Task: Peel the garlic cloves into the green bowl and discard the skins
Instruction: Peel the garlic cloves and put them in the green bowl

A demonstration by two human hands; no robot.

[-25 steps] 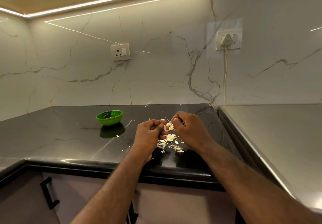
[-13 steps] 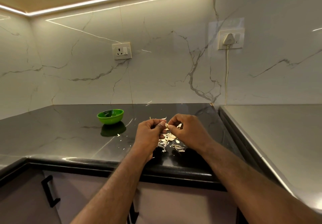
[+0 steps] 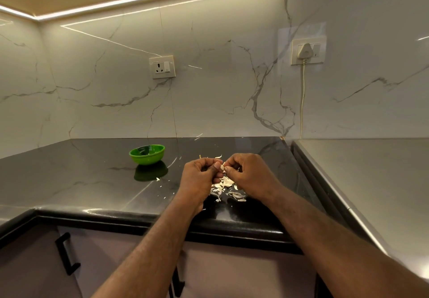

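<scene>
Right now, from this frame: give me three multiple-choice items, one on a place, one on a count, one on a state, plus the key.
1. Where does the green bowl stand relative to the left hand and right hand?
A) to their left on the black counter
B) to their right
C) between them

2. How many wall sockets have a plug in them?
A) none
B) one
C) two

3. What are both hands doing?
A) lying flat on the counter
B) pinching a garlic clove between them, above the skins
C) lifting the bowl

Key:
1 A, the bowl sits left of both hands.
2 B, only the right socket holds a white plug; the left socket is free.
3 B, the fingers of both hands curl onto the clove.
</scene>
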